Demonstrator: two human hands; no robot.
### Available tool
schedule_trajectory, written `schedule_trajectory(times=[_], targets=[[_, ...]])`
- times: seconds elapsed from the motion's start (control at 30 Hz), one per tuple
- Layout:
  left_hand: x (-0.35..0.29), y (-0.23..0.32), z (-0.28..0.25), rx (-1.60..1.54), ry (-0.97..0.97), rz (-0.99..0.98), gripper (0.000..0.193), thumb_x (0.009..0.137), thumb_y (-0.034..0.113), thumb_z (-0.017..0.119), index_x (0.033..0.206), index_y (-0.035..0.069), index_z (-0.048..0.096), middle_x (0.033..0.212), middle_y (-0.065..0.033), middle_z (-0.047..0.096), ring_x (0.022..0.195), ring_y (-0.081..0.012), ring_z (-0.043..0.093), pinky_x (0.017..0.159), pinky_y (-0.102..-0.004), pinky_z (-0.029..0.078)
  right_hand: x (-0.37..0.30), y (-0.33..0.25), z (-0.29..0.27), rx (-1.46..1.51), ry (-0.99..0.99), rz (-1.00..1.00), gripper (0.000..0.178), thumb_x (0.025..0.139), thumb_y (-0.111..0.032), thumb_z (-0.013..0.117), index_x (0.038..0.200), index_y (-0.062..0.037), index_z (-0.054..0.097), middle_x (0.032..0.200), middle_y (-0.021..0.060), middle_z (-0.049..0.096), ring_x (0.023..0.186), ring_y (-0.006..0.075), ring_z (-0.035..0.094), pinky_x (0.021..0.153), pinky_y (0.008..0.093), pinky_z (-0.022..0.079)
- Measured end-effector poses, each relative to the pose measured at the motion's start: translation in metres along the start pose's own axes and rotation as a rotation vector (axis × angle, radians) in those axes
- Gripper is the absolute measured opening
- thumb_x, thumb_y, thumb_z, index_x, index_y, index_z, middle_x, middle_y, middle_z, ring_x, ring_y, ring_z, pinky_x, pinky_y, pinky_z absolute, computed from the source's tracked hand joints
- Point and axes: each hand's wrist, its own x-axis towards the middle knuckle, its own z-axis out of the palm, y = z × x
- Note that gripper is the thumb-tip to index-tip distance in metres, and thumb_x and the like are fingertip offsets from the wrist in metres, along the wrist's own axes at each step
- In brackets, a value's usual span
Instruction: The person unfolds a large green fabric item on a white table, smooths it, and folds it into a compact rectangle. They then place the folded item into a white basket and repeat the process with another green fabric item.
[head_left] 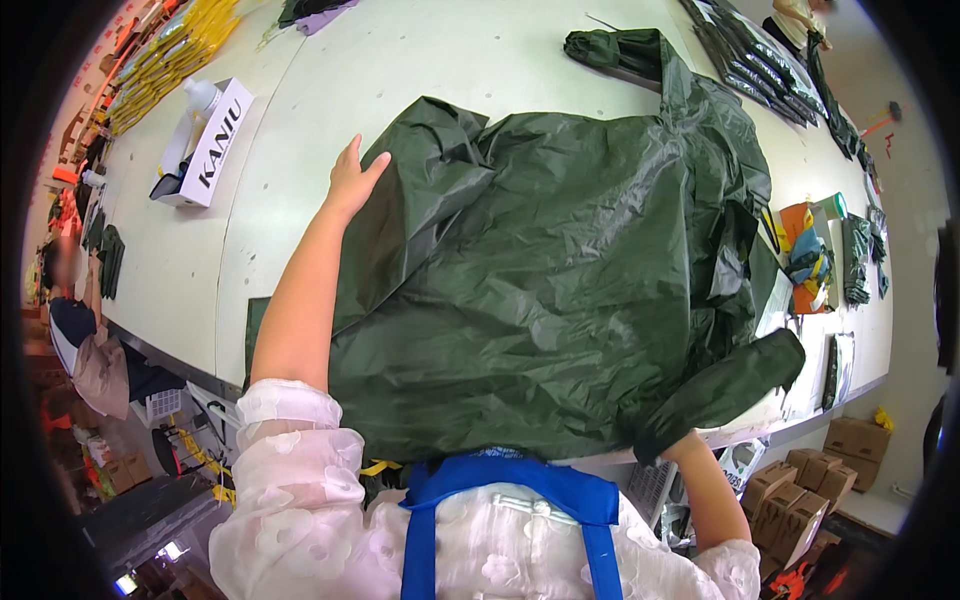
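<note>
A dark green raincoat (560, 260) of thin, shiny fabric lies spread and creased on the white table before me. My left hand (357, 182) is at its far left edge, thumb and fingers apart, lying against the folded-over fabric without gripping it. One sleeve (725, 390) sticks out at the near right, bent over toward the table edge. At the lower end of that sleeve is my right hand (685, 448), closed on the bunched fabric; its fingertips are hidden behind the cloth. The other sleeve (620, 48) stretches away at the far right.
A white open carton (232, 125) with a bottle stands at the left, near stacked yellow packets (165, 75). Dark packets (745, 60) lie far right; an orange box (797, 222) holds colourful items. Cardboard boxes (790, 515) sit below the table. A person (100, 365) is at the left.
</note>
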Motion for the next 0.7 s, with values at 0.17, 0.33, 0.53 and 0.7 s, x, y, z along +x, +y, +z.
schedule_trajectory(times=[0.17,0.33,0.53,0.7], targets=[[0.034,0.028,0.010,-0.248,-0.387,-0.294,0.068,0.080,0.036,0.069,0.129,-0.005,0.047,0.119,-0.0227,0.059,0.109,-0.0328,0.059,0.092,-0.0393,0.046,-0.011,0.058,0.011,0.158,-0.108,-0.061,0.043,0.078,-0.030,0.065,0.112,-0.0040,0.062,0.122,0.0180,0.059,0.109,0.0323,0.057,0.091,0.0418,0.044],[-0.111,0.123,0.007,-0.092,-0.663,0.553,0.034,0.072,0.019,0.063,0.105,0.011,0.060,0.091,-0.0152,0.062,0.088,-0.0368,0.059,0.074,-0.0435,0.048,-0.032,0.187,-0.017,0.230,-0.168,0.283,0.045,0.079,-0.032,0.064,0.115,-0.0049,0.061,0.123,0.0189,0.058,0.112,0.0337,0.055,0.093,0.0421,0.043],[-0.178,0.089,0.012,-0.264,-0.753,0.324,0.039,0.079,0.019,0.067,0.116,0.008,0.060,0.126,-0.0142,0.054,0.115,-0.0319,0.051,0.098,-0.0396,0.041,0.005,0.276,-0.099,-0.034,0.239,0.704,0.042,0.085,-0.027,0.057,0.120,-0.0044,0.057,0.114,0.0227,0.061,0.105,0.0405,0.058,0.087,0.0477,0.047],[-0.174,0.114,0.036,-0.223,-0.630,0.252,0.080,0.073,0.039,0.074,0.134,-0.001,0.042,0.131,-0.0196,0.050,0.122,-0.0340,0.046,0.103,-0.0411,0.037,0.070,0.231,-0.197,-0.366,0.357,1.019,0.024,0.091,-0.021,0.046,0.106,-0.0093,0.061,0.102,0.0215,0.065,0.091,0.0399,0.063,0.077,0.0498,0.050]])
